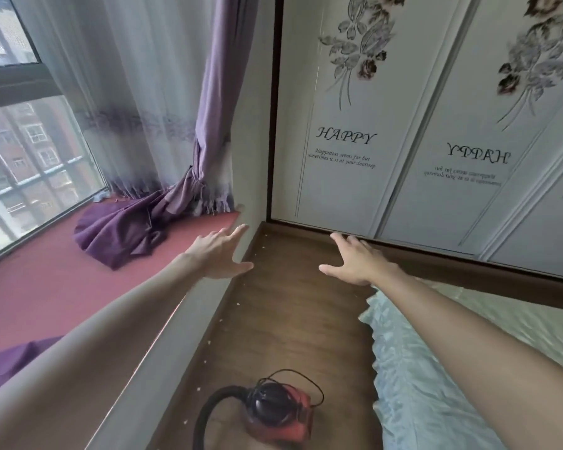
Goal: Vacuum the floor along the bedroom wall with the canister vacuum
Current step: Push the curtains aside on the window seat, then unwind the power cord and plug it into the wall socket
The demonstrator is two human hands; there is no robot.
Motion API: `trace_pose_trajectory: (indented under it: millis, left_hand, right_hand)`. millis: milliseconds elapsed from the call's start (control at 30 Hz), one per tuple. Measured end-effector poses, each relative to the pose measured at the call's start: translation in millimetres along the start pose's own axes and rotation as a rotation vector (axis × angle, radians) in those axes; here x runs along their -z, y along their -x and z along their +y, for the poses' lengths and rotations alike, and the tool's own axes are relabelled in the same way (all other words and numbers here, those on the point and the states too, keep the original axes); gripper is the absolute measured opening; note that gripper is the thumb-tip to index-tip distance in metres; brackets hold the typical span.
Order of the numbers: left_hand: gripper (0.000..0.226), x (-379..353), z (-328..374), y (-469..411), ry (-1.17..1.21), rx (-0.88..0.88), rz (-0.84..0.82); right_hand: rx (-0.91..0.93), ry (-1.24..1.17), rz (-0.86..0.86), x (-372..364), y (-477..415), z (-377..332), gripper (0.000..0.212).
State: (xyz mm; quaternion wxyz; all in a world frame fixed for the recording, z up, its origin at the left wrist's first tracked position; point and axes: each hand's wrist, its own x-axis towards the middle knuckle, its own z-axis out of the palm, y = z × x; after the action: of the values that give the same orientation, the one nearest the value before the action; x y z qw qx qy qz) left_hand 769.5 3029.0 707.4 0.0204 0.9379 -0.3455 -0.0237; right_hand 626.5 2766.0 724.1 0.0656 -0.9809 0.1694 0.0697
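Observation:
A red and black canister vacuum [278, 412] sits on the wooden floor [290, 303] at the bottom of the view, its black hose [208, 414] curling off to the left and a thin black cord looped over it. Small white crumbs [238, 303] dot the floor along the low grey wall [176, 345] under the window seat. My left hand [220, 251] is stretched forward above the wall's edge, fingers spread, holding nothing. My right hand [355, 258] reaches forward over the floor, also spread and empty. Both hands are well above and beyond the vacuum.
A red window seat [46, 287] with purple curtains [127, 228] piled on it lies to the left. Wardrobe doors [403, 141] with flower prints close the far end of the narrow floor strip. A bed with a light blue cover [436, 368] borders the right.

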Motion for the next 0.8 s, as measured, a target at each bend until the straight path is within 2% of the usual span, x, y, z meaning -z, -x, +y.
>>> trace_pose_trajectory:
  millis: [400,800]
  left_hand:
    - [0.085,-170.7,-1.8,-114.5,-0.010,-0.175,-0.263]
    - [0.082,-407.2,14.2,-122.0,0.051,-0.237,-0.640]
  right_hand:
    - [-0.250,-0.196,-0.273,-170.5,-88.1,40.9,0.080]
    - [-0.458,-0.404,-0.575,-408.9,-84.8,72.8,0.080]
